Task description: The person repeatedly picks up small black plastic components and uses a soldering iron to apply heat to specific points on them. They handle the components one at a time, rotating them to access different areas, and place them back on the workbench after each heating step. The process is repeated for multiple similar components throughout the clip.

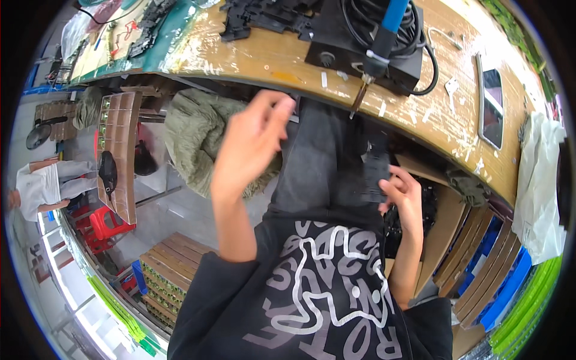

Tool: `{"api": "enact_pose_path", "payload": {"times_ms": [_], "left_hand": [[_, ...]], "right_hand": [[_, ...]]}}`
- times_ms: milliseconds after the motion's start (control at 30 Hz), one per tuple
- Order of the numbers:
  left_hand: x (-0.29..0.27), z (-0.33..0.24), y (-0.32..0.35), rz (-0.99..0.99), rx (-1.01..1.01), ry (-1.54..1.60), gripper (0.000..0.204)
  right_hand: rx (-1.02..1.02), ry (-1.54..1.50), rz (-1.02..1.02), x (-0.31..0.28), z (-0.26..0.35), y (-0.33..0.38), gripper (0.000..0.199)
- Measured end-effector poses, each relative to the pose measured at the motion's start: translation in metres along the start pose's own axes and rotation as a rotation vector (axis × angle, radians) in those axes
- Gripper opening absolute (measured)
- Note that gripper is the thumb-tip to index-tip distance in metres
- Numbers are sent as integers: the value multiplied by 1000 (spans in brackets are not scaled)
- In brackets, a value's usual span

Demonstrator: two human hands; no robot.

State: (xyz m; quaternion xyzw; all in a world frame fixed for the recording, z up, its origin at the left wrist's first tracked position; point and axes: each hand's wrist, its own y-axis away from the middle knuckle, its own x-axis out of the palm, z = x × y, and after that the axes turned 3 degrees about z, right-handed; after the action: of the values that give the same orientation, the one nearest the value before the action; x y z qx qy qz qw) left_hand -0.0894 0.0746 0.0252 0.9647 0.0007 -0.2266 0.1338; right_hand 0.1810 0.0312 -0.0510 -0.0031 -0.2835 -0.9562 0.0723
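Observation:
My left hand [252, 141] is raised over my lap, close to the bench's front edge. Its fingers are curled in and a little blurred; what they hold, if anything, I cannot make out. With thumb and fingers, my right hand [403, 195] grips a flat black plastic part [376, 168] over my right thigh. Just above that part, a soldering iron [375, 57] with a blue handle points its tip down past the bench edge. It rests across a black box [327, 54] with a coiled black cable.
On the wooden bench [252, 63] lie several black plastic parts [264, 18], white scraps and a phone [492, 108]. An open cardboard box [441, 240] with black pieces stands right of my lap. Green cloth [198, 138] hangs at left; beyond are stacked trays [171, 270], a red stool [111, 225] and another person [51, 186].

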Motion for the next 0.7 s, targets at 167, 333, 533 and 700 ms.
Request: {"api": "enact_pose_path", "payload": {"times_ms": [167, 333, 533, 700], "left_hand": [[-44, -1, -43, -602, 224, -291, 32], [-51, 12, -105, -688, 401, -635, 60], [-75, 28, -127, -612, 445, -715, 47], [-88, 11, -112, -712, 458, -673, 38]], "right_hand": [[39, 324, -708, -120, -162, -35, 38], [272, -14, -887, -211, -293, -13, 46], [-76, -42, -839, -175, -142, 15, 31], [-356, 77, -674, -114, 54, 60, 22]]}}
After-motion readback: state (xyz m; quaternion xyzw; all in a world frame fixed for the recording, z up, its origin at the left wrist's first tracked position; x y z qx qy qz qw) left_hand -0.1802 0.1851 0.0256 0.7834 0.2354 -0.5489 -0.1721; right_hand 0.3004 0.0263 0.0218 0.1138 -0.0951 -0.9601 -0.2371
